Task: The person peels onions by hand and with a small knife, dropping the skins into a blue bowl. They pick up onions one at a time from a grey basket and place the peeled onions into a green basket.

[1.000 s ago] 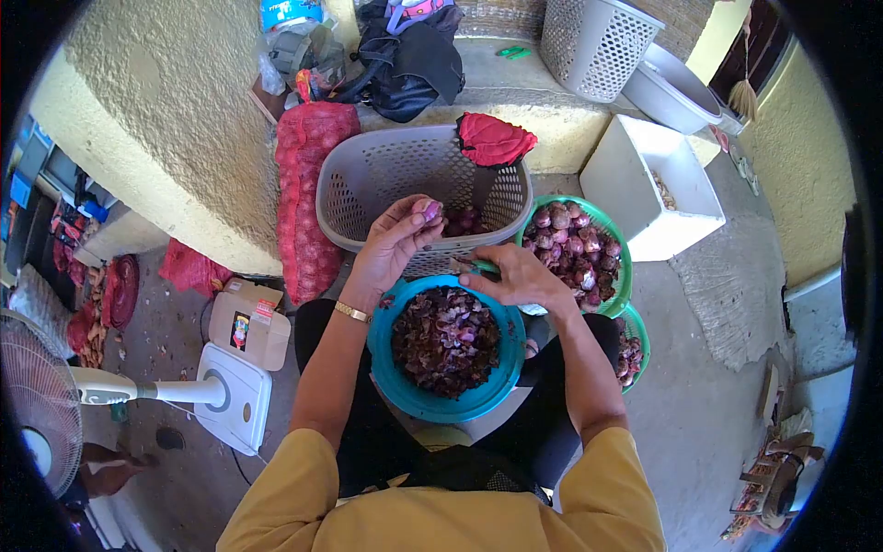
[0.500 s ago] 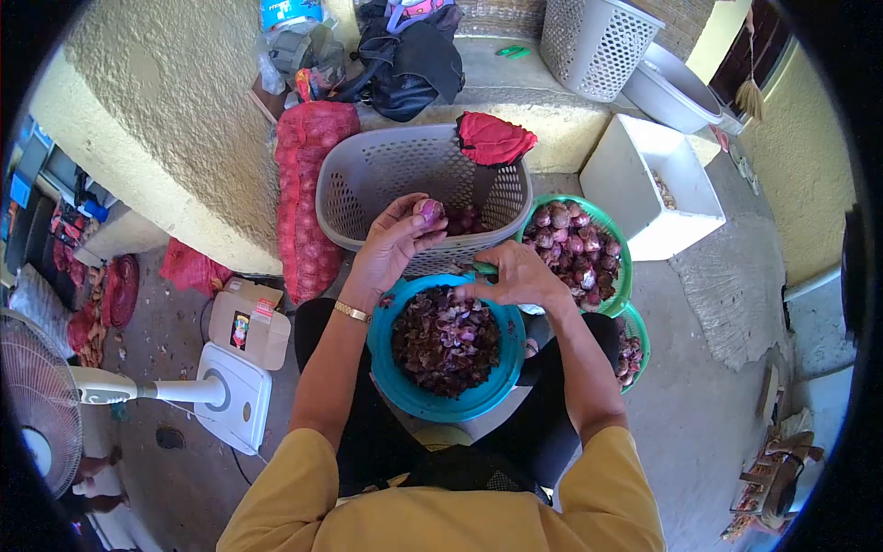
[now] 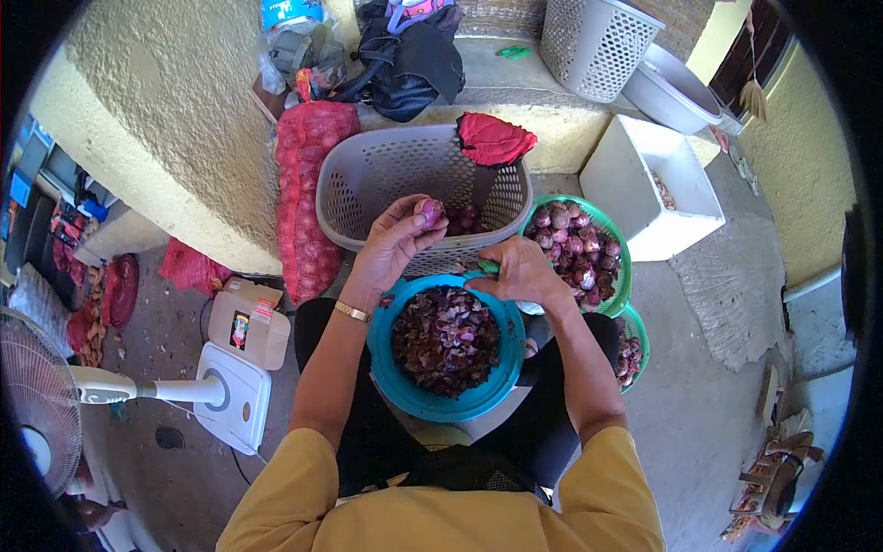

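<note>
A purple-red onion (image 3: 430,212) is pinched in the fingers of my left hand (image 3: 394,241), over the near rim of the grey laundry basket (image 3: 342,166). More onions lie in the bottom of that basket. My right hand (image 3: 526,274) is closed around a small knife with a green handle (image 3: 488,267); its short blade is hard to make out. Below both hands, a turquoise basin (image 3: 384,379) rests between my knees, holding a heap of dry onion skins (image 3: 446,340). Beside my right hand stands a green basket (image 3: 627,276) full of onions (image 3: 575,247).
A red mesh sack of onions (image 3: 308,202) leans left of the grey basket, which has a red cloth (image 3: 497,138) over its rim. On the right are a white box (image 3: 635,189) and a lower green basket (image 3: 641,331). A fan (image 3: 41,405) stands at left.
My right hand has turned slightly, and its fingers are curled more tightly around the knife. My left hand and the onion have hardly moved.
</note>
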`<state>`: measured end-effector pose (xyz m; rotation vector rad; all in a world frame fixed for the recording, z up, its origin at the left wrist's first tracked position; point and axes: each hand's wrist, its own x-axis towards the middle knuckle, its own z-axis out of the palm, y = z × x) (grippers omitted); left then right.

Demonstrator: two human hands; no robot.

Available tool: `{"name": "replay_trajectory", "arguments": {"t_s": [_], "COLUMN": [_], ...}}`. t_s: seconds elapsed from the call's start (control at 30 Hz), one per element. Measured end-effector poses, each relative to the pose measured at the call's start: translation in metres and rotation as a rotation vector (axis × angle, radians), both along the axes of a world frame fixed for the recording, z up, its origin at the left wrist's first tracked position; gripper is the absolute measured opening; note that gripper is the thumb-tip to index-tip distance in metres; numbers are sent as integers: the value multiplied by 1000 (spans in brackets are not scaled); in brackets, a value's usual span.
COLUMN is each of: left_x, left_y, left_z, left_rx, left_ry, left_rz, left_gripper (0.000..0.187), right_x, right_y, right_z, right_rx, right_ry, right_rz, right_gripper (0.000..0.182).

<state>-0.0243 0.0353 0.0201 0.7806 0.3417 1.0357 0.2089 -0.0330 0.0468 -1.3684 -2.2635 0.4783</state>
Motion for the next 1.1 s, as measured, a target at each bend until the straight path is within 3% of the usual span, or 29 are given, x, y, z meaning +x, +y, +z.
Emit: {"name": "replay_trajectory", "arguments": {"t_s": [0.17,0.47,0.73,0.87,1.03,1.1], "left_x": [-2,-2,-1,-2,-1,-1], "left_y": [-2,-1,-3,0,-3,-3], "left_z": [3,1,2,-1,3,4], "left_rx": [-18,-23,5,2,-6,-5], "left_ry": [41,144,136,105,91,90], "left_rz": [-91,-36,-61,-100,-111,-111], "left_gripper": [32,35,33,35,35,35], "right_x": [-3,-2,-2,-1,2,2], "right_y": [-7,-1,-6,-4,-1,-3], "right_z": [18,5,25,20,-2,0], "right_rx": [-37,145,35,-48,-88,-50], "right_ry": [26,181,-114,-167,218,176], "right_rz": [9,-105,-157,-122,-54,-7], "right_gripper": [39,36,63,62,45,44]}}
